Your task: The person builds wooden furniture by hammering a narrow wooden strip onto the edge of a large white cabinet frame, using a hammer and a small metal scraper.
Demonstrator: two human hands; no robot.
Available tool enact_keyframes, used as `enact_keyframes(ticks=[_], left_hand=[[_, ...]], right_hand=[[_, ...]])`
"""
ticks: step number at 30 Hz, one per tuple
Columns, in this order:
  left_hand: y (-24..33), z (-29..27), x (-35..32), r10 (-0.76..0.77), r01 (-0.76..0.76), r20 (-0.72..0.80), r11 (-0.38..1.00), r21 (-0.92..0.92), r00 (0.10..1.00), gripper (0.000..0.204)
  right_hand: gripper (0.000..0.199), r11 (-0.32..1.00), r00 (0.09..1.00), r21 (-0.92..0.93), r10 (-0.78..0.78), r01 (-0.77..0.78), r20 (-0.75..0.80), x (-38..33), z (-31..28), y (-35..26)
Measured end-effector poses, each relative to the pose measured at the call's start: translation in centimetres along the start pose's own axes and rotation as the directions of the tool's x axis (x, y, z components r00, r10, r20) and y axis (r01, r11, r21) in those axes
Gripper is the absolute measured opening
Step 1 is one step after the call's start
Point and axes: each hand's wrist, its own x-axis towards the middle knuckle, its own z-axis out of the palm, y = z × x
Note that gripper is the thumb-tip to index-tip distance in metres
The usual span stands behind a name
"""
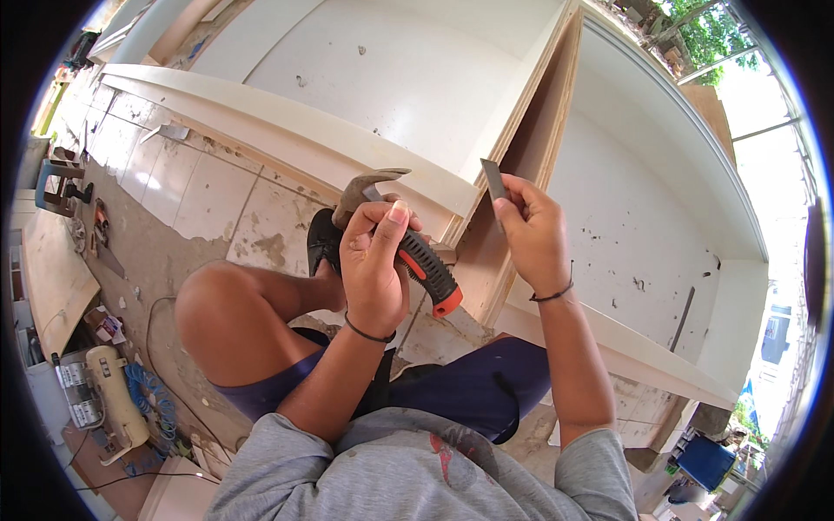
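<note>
My left hand (375,256) is closed round a claw hammer (430,273), gripping it just below the head. Its black and orange handle slants down to the right, and the thumb points upward. In my right hand (534,234) a narrow flat grey strip (493,180) is pinched between thumb and fingers. Its far end sticks up in front of the plywood edges; whether it touches them I cannot tell. Beyond both hands lies a white-lined plywood cabinet (408,161), with a narrow gap (540,122) between two upright panels in its middle.
Another thin dark strip (684,319) lies in the cabinet's right bay. On the left floor are a blue power tool (54,184), a handsaw (109,259), a beige compressor tank (113,404) and a blue coiled hose (149,395). A dark cable (149,334) crosses the floor beside my knee.
</note>
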Motion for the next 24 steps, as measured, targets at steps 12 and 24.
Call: enact_keyframes(ticks=[12,24], left_hand=[[0.2,-0.3,0.3,-0.007,0.007,-0.016,1.0,0.001,1.0,0.012],[0.5,-0.7,0.8,0.0,0.001,-0.035,1.0,0.014,0.999,0.012]], right_hand=[[0.03,0.994,0.992,-0.003,0.107,-0.107,0.07,1.2,-0.3,0.5],[0.03,0.986,0.996,0.138,0.094,-0.093,0.004,1.8,-0.3,1.3]])
